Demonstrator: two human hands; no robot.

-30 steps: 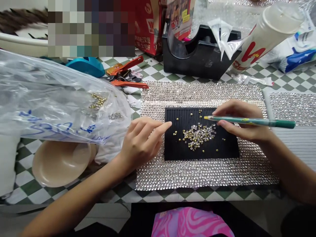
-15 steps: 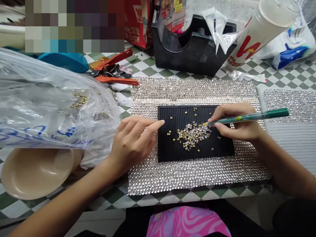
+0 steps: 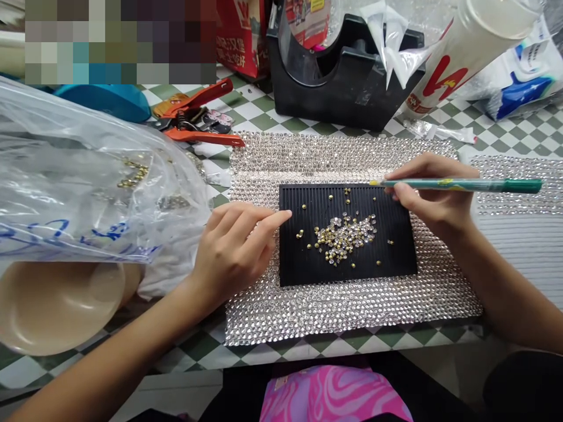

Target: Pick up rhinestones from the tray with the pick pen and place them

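A black ridged tray [image 3: 303, 264] lies on a sheet of silvery rhinestones [image 3: 352, 310]. Loose clear and gold-backed rhinestones [image 3: 345, 237] are heaped in its middle, with a few strays around. My left hand [image 3: 237, 240] is at the tray's left side, index fingertip over the edge, other fingers curled and the thumb partly hidden. Between thumb and fingers, my right hand [image 3: 435, 196] pinches a green pen-like stick [image 3: 461, 185] with a yellow tip. That tip is over the tray's back edge, apart from the heap; whether a stone clings to it is too small to tell.
At left are a clear plastic bag [image 3: 88, 176] with gold bits inside and a beige bowl [image 3: 57, 310]. Orange-handled pliers [image 3: 197, 138] lie behind. A black tape dispenser [image 3: 334, 88] and a white cup [image 3: 470, 58] stand at the back. Another rhinestone sheet [image 3: 519, 181] lies right.
My right hand has lifted the pen away from the stone heap, back and to the right, to the tray's far edge. My left hand stays at the tray's left side.
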